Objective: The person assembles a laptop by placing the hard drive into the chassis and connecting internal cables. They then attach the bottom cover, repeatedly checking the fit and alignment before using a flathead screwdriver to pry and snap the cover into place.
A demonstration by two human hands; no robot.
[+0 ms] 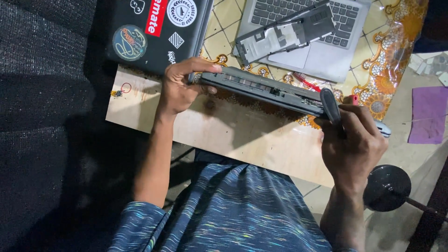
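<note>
A dark grey laptop base (261,89) is held on edge above a pale wooden board (224,130). My left hand (179,86) grips its left end, thumb on top. My right hand (350,140) grips its right end and also holds a dark tool handle (330,106) against the edge. A small red part (354,99) shows just beyond my right fingers.
A black laptop lid with stickers (154,32) lies at the back left. An open silver laptop (317,46) carries a loose grey panel (284,32). A floral plastic cloth (387,70) covers the table. A round black stool base (387,186) and purple cloth (427,114) are on the right.
</note>
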